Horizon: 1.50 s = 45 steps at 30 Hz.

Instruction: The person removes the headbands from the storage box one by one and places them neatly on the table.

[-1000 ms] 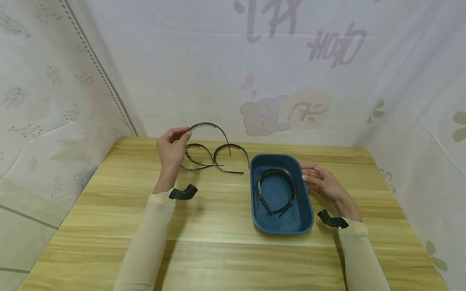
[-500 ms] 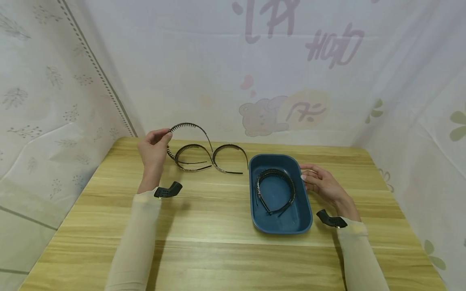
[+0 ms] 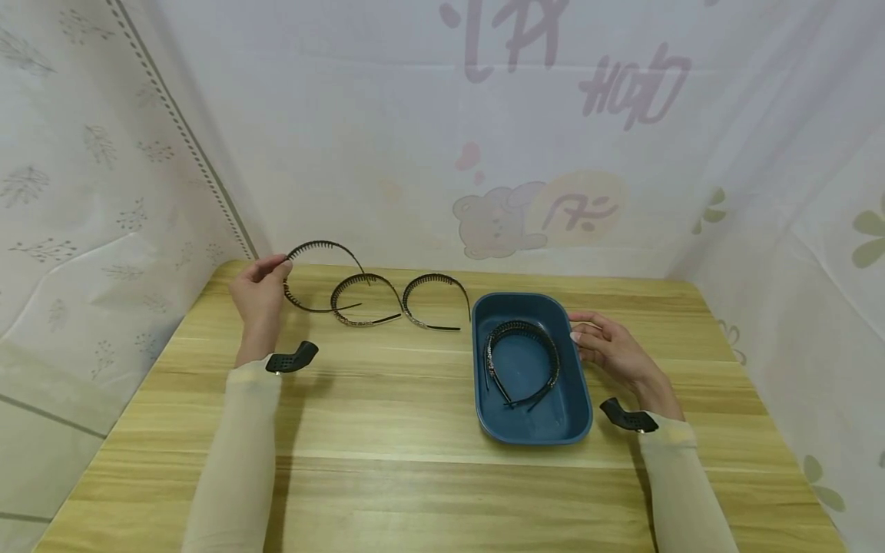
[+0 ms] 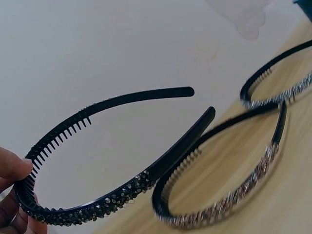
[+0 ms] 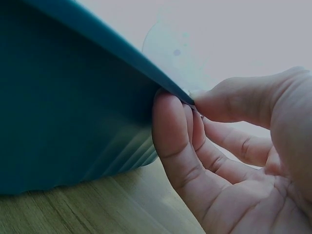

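Observation:
My left hand (image 3: pixel 259 296) pinches a black toothed headband (image 4: pixel 97 209) covered in dark beads, held by its curved top with the ends pointing right. In the head view it is at the table's back left. To its right lies a headband with pinkish beads (image 4: pixel 229 207), then one with silvery beads (image 3: pixel 435 277). My right hand (image 3: pixel 618 357) grips the right rim of a blue plastic basin (image 3: pixel 532 443); in the right wrist view the thumb is on the rim and the fingers curl beneath it. Several black headbands (image 3: pixel 522 329) lie nested inside the basin.
The wood-grain table (image 3: pixel 415 491) ends at a white printed cloth (image 3: pixel 373 138) behind it. More cloth hangs along the left and right sides. Black wrist devices sit on both cuffs.
My left hand has moved left with its headband, away from the two on the table. The headband is now lower at the back left. My right hand and the basin have stayed in place.

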{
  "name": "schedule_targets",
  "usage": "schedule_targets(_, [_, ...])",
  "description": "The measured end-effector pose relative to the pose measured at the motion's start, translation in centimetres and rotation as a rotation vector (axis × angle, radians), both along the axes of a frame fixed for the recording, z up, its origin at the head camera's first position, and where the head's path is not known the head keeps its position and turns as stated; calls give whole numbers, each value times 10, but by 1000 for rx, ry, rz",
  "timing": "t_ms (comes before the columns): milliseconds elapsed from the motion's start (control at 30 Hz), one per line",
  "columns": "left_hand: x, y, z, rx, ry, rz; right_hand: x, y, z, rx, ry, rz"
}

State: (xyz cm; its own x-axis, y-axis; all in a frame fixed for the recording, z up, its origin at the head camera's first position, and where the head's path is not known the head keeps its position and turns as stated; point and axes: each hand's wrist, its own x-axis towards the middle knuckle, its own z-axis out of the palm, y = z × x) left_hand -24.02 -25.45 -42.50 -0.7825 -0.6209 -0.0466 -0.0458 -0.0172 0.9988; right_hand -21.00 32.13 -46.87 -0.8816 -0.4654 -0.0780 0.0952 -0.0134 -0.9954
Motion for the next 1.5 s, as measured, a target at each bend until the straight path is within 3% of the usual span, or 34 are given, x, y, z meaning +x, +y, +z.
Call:
schedule_targets(200, [1, -15, -11, 63, -18, 39, 1, 1, 0, -4, -2, -1])
schedule_targets(500, [2, -43, -21, 159, -152, 92, 0, 0, 2, -8, -13, -1])
schedule_targets(667, [3, -55, -24, 207, -174, 139, 0, -2, 2, -17, -5, 1])
schedule_targets(833, [3, -64, -29, 196, -179, 164, 0, -3, 1, -22, -4, 2])
schedule_targets(1100, [7, -73, -37, 103, -209, 167, 0, -1, -1, -19, 1, 10])
schedule_targets(1233, [8, -72, -38, 67, -240, 131, 0, -1, -1, -23, 6, 16])
schedule_targets(1500, [12, -71, -37, -184, -397, 50, 0, 0, -1, -22, 2, 13])
